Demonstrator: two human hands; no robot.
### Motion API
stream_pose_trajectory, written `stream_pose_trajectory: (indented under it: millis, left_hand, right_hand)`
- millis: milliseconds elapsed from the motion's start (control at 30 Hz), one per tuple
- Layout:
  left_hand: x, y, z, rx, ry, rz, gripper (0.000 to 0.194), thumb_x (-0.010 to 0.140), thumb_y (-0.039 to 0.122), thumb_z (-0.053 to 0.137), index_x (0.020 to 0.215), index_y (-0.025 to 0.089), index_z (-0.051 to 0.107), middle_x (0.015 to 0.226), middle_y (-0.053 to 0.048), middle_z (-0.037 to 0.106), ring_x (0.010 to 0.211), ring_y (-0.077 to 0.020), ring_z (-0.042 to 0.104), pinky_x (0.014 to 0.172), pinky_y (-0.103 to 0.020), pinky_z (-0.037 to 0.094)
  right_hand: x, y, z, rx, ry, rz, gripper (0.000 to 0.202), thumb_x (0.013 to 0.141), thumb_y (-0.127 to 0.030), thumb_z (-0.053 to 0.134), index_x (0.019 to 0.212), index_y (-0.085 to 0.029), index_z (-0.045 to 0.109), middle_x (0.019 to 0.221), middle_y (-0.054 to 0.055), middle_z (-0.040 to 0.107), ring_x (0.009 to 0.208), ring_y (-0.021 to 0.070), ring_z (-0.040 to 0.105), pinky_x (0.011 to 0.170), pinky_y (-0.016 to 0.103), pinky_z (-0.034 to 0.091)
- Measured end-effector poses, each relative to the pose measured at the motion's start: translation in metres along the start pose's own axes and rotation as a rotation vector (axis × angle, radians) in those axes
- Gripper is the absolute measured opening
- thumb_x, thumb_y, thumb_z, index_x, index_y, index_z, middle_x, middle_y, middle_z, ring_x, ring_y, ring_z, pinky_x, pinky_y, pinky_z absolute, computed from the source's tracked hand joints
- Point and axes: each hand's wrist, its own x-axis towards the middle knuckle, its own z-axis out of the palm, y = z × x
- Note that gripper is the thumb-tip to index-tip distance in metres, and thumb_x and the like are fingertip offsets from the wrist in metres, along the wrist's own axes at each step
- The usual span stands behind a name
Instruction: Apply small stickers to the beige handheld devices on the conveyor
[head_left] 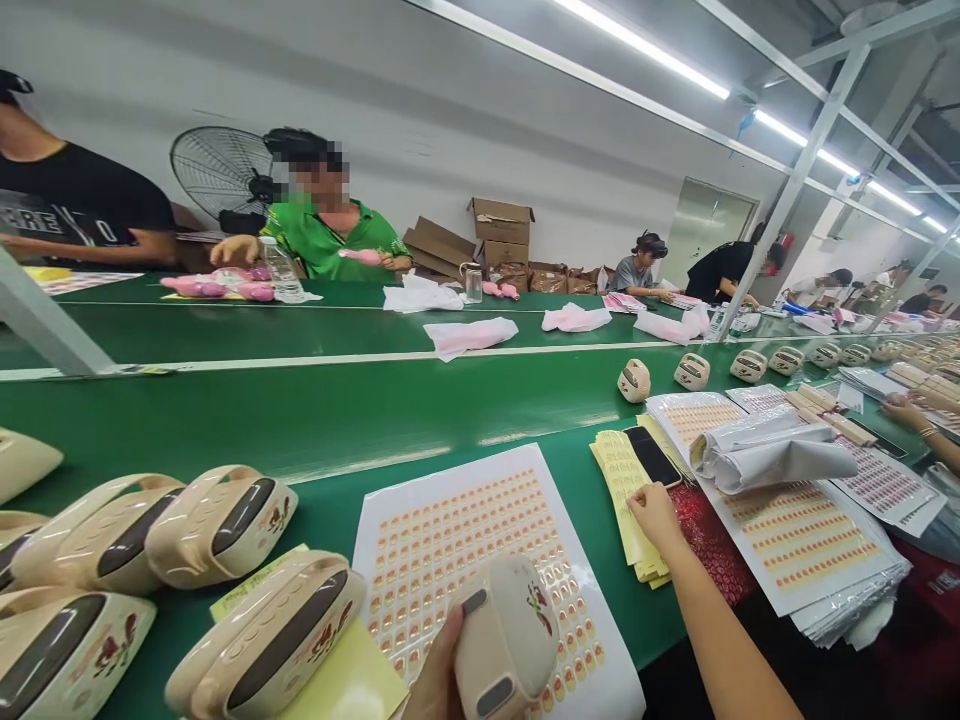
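In my left hand (439,665) I grip a cream plastic casing (504,640) with rounded sides, dark grey inset panels and a small printed picture. It is held over a white sheet of small orange-red stickers (457,530). My right hand (654,512) reaches out to a stack of yellow sticker sheets (626,490), fingers pinched at its right edge beside a black phone (652,456). Whether a sticker is between the fingertips is too small to tell. Left of the casing, a similar cream casing with a handle (270,640) rests on yellow paper (356,670).
More cream casings (217,525) crowd the left side. Sticker sheets in plastic (810,530) pile up at right, near a co-worker's hand (907,412). Casings line the green belt (375,400). Across it, a person in green (337,245) holds a pink item; a slanted metal post (45,310) stands left.
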Motion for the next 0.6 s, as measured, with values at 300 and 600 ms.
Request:
stream_pose_trajectory:
  millis: [300,600]
  left_hand:
    - [0.016,0.008,0.023,0.159,-0.012,0.316,0.05,0.055,0.05,0.071,0.096,0.023,0.061,0.089,-0.003,0.067,0.085,-0.0235,0.06,0.068,-0.031,0.048]
    - [0.023,0.008,0.024,0.253,-0.055,0.39,0.063,0.055,0.051,0.071,0.11,0.026,0.052,0.104,-0.007,0.065,0.093,-0.0269,0.06,0.064,-0.029,0.044]
  right_hand:
    - [-0.051,-0.06,-0.013,0.399,-0.452,-0.096,0.032,0.058,-0.048,0.063,0.058,-0.018,0.055,0.068,0.001,0.056,0.061,0.0128,0.049,0.06,0.027,0.04]
    - [-0.086,-0.096,0.027,0.438,-0.679,-0.179,0.026,0.057,-0.041,0.071,0.056,-0.018,0.059,0.067,-0.003,0.05,0.062,0.0114,0.042,0.061,0.026,0.034]
